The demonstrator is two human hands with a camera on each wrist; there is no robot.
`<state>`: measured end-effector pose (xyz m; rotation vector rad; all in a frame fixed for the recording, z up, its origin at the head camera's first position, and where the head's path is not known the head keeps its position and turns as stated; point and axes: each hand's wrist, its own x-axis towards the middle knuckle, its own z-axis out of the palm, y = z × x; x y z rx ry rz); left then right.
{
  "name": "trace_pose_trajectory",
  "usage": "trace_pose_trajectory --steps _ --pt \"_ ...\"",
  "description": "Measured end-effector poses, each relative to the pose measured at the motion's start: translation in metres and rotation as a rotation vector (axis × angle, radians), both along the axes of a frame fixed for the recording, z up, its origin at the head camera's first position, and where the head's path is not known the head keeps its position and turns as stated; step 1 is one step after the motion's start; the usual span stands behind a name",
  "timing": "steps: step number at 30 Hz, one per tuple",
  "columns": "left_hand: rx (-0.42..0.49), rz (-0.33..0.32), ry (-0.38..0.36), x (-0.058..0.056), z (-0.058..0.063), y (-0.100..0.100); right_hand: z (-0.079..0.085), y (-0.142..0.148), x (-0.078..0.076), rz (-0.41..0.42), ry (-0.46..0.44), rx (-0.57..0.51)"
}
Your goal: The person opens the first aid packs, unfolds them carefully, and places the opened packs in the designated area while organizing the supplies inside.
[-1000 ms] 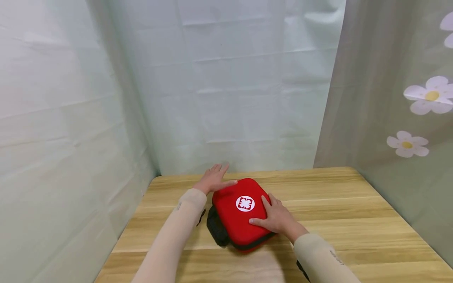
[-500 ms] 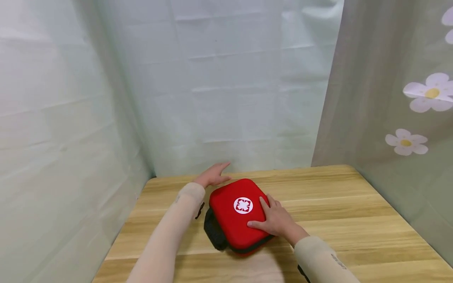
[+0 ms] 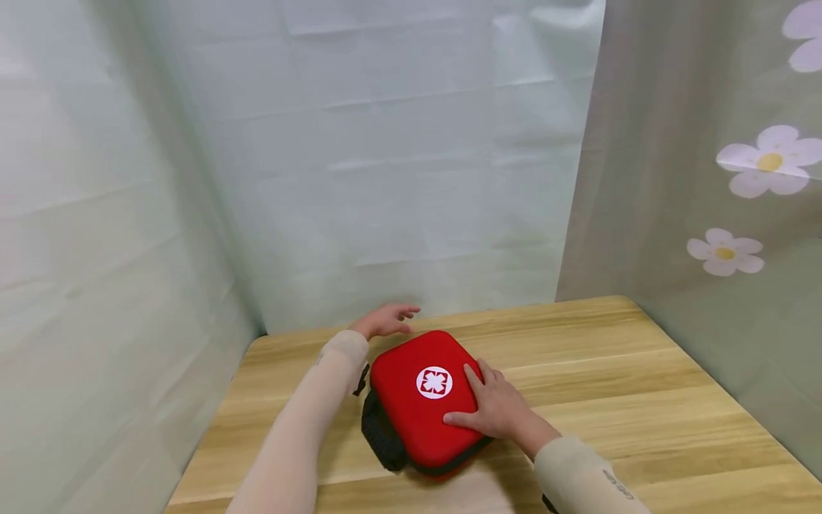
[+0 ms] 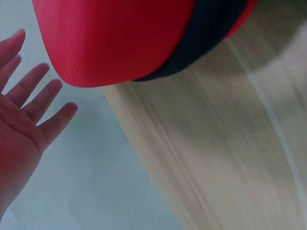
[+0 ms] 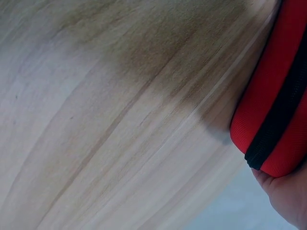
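A red first-aid case (image 3: 406, 401) with a white round emblem lies on the wooden table, turned at an angle. Its dark zip band (image 5: 278, 112) shows along the side in the right wrist view, and a black handle (image 3: 383, 434) sticks out at its left. My right hand (image 3: 502, 408) grips the case's right side, thumb on the lid and fingers over the edge; some fingertips are hidden. Beyond the far left corner of the case, my left hand (image 3: 387, 320) holds nothing, its fingers loosely spread in the left wrist view, apart from the case.
The wooden table (image 3: 578, 378) extends to both sides of the case. Pale curtains (image 3: 411, 157) hang behind and to the left, and a flowered curtain (image 3: 758, 328) hangs along the right. A small black strap (image 3: 362, 380) shows by my left wrist.
My left hand has left the case's far left corner and moved slightly beyond it, its fingers bending a little. My right hand stays on the case. The head view has shifted slightly.
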<state>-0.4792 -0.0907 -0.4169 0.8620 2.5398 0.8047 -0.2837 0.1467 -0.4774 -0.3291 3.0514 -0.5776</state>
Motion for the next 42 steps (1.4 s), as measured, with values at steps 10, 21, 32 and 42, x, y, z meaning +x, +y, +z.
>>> trace_pose_trajectory --steps 10,21,32,42 --pt "0.021 -0.042 -0.135 -0.008 -0.018 0.003 0.001 -0.001 0.017 0.003 0.005 0.001" --pt "-0.018 -0.123 -0.192 -0.007 -0.025 0.002 0.003 0.002 0.023 0.06 0.018 -0.021" --pt "0.098 -0.098 -0.465 0.0 -0.039 -0.011 0.005 0.004 0.034 0.111 0.0 -0.004" --pt "0.065 -0.108 -0.47 -0.002 -0.048 0.001 0.005 0.005 0.039 0.107 -0.019 -0.007"
